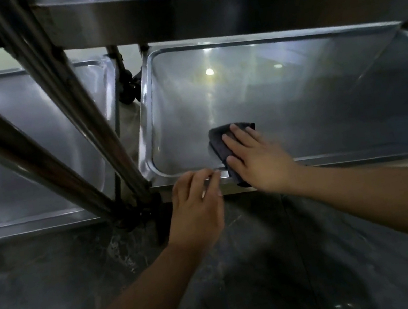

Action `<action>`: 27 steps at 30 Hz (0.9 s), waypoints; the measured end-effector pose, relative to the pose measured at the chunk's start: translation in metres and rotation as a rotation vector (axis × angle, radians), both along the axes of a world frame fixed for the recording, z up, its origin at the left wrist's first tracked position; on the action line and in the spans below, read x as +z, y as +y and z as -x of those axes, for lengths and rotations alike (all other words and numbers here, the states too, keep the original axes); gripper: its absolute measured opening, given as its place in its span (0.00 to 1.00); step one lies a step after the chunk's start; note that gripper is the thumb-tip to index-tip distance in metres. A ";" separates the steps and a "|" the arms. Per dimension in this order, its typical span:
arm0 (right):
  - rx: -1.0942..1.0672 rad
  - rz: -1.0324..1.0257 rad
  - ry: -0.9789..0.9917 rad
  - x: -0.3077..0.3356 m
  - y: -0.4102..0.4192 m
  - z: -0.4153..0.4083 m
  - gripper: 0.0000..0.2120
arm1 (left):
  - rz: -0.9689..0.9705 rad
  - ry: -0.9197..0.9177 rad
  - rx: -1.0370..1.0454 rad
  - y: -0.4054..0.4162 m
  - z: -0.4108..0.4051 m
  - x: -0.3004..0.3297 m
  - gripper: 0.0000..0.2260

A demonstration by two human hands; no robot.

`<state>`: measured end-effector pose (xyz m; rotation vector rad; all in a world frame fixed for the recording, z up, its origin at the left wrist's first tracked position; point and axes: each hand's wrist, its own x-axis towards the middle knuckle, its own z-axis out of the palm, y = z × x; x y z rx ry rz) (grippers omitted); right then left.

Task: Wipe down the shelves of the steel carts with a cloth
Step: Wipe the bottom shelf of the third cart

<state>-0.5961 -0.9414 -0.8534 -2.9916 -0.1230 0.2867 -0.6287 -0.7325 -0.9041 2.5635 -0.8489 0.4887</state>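
Note:
A folded dark grey cloth (219,142) lies on the lower steel shelf (297,99) of the right-hand cart, near its front left corner. My right hand (255,156) presses flat on the cloth with straight fingers, and part of the cloth hangs over the shelf's front rim. My left hand (195,205) rests on that front rim (334,158) just left of the cloth, fingers loosely bent and holding nothing.
The cart's upper shelf (226,11) overhangs close above. A second steel cart's lower shelf (19,148) stands to the left, with slanted steel posts (76,117) and a caster (129,91) between the carts. Dark marble floor (245,269) lies below.

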 end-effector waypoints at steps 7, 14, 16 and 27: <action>-0.112 0.022 -0.041 0.009 -0.022 0.001 0.27 | 0.020 -0.036 -0.107 -0.028 0.007 0.001 0.20; -0.200 0.011 -0.003 0.004 -0.024 -0.087 0.28 | 0.097 -0.061 -0.122 -0.030 0.001 -0.011 0.20; -0.221 0.010 0.022 0.003 -0.028 -0.117 0.31 | 0.070 -0.082 -0.124 -0.028 -0.003 -0.016 0.21; -0.354 -0.004 -0.025 0.007 -0.080 -0.141 0.31 | 0.145 -0.109 -0.080 -0.036 -0.029 -0.020 0.19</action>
